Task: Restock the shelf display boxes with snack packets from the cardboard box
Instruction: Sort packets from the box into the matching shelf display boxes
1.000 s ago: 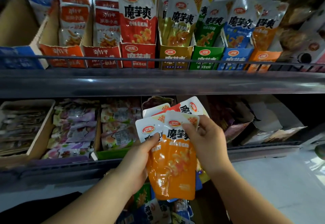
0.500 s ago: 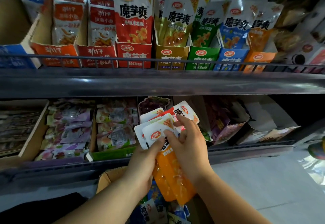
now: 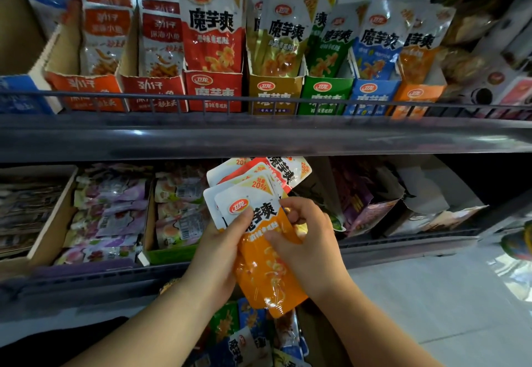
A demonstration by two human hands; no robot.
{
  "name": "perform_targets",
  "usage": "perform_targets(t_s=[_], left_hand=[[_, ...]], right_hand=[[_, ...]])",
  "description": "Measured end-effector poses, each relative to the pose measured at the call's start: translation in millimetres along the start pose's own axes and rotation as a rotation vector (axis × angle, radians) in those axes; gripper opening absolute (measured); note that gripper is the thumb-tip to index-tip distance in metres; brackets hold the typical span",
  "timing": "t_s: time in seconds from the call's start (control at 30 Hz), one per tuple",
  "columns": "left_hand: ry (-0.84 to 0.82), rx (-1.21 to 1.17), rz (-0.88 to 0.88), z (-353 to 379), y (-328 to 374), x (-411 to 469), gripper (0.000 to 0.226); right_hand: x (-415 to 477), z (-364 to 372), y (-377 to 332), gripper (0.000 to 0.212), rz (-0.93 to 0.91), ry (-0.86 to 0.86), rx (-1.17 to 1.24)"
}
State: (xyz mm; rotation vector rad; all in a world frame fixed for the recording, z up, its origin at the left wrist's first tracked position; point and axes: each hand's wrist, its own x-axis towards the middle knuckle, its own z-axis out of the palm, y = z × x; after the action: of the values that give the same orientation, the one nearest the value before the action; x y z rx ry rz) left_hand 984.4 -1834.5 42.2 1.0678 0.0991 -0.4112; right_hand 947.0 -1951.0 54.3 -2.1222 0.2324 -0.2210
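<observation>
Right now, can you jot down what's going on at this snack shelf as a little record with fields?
Left hand: holds a fan of packets, thumb on the front one
Right hand: pinches the orange packet at the front of the fan
Behind it: a red packet among others
Upper shelf: row of display boxes, the orange display box near its right end
Below the hands: loose packets, green and blue among them
</observation>
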Motion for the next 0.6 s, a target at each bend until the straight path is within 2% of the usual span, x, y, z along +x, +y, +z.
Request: perform_targets(t_s=[0.3,0.5,0.6], left_hand=[[-0.057,0.027,0.043,-0.3,-6.3,-3.1,0.018],[-0.066,0.095,0.068,0.3,-9.6,-4.1,0.019],[-0.068,0.106,0.058,-1.0,-8.9,-3.6,0.018]], right_hand=[[8.2,0.6,3.7,0.036,0.26,-0.085,0.218],[9.8,-10.0,1.3,0.023,0.319,-0.116,0.376],[9.6,-9.0,1.2,0.019,0.31,-0.124,0.356]])
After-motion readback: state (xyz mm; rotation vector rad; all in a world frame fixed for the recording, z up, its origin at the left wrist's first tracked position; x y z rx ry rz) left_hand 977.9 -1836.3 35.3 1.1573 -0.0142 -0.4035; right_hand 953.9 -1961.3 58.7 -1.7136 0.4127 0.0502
